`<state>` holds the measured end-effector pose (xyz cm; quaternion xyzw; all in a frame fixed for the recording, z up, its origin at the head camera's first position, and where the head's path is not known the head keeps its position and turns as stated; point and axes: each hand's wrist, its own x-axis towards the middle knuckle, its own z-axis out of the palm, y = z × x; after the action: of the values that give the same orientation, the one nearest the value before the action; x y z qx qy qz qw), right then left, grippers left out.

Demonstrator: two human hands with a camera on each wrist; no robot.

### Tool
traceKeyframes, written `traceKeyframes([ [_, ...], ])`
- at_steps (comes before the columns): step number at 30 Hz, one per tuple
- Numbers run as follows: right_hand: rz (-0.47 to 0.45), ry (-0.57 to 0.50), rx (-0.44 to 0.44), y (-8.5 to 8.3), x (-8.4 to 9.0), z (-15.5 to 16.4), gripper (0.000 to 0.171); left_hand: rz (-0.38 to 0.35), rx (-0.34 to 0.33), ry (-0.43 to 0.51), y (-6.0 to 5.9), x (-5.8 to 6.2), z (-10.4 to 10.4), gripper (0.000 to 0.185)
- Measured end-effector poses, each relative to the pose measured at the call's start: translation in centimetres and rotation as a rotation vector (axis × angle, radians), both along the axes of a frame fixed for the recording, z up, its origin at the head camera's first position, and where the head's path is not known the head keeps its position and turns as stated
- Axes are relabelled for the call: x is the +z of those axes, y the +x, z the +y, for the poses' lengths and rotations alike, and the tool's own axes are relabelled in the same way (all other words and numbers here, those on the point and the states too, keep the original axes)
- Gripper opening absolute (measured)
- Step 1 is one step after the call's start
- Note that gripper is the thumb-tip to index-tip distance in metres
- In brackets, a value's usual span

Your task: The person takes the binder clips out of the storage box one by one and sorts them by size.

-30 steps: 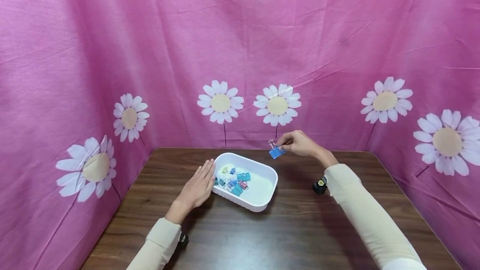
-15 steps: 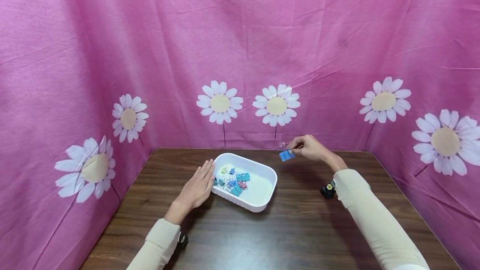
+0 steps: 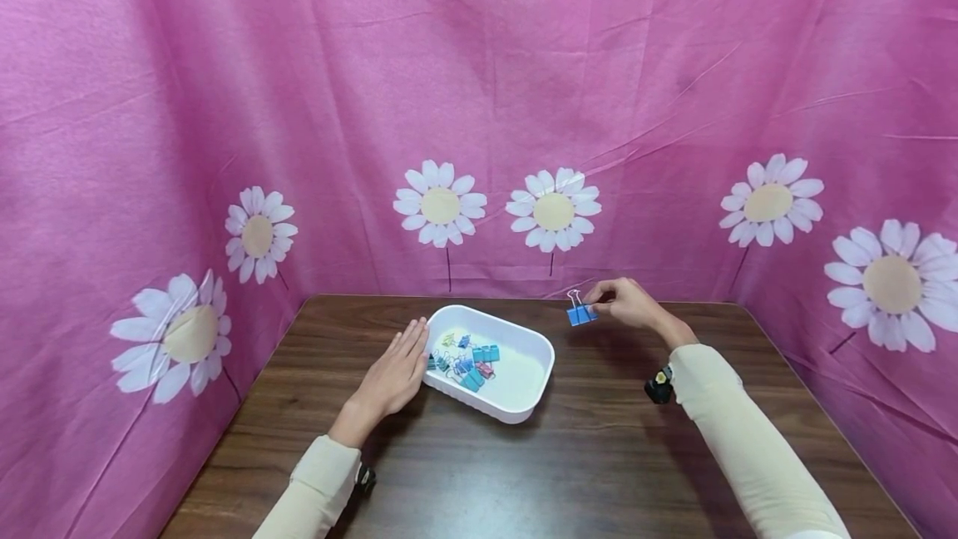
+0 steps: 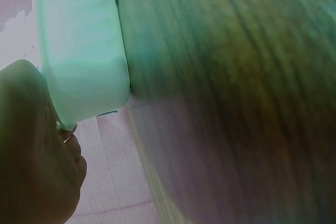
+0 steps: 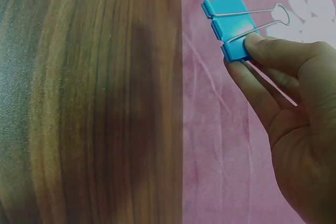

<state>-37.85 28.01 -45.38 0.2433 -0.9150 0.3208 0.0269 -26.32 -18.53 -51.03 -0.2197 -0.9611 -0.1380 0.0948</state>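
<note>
Pinched only at one corner by the right hand (image 3: 627,303), the blue binder clip (image 3: 581,314) hangs above the wooden table (image 3: 599,456). Such a slim hold could let it twist free and drop. Flat-fingered, the left hand (image 3: 392,374) steadies the white tray (image 3: 516,410).

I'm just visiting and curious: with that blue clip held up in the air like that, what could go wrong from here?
1. The right hand pinches the blue binder clip only at one corner, above the bare table; it might slip and drop.
2. The clip is held right of the white tray, not over it, so a drop would likely miss the tray.
3. The left hand rests flat against the tray's side; a push might slide the tray.
</note>
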Motion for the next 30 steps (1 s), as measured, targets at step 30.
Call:
traceKeyframes([
  [30, -0.028, 0.012, -0.14, -1.4, -5.5, -0.4, 0.006, -0.031, 0.009, -0.005, 0.0, 0.3, 0.0, 0.056],
])
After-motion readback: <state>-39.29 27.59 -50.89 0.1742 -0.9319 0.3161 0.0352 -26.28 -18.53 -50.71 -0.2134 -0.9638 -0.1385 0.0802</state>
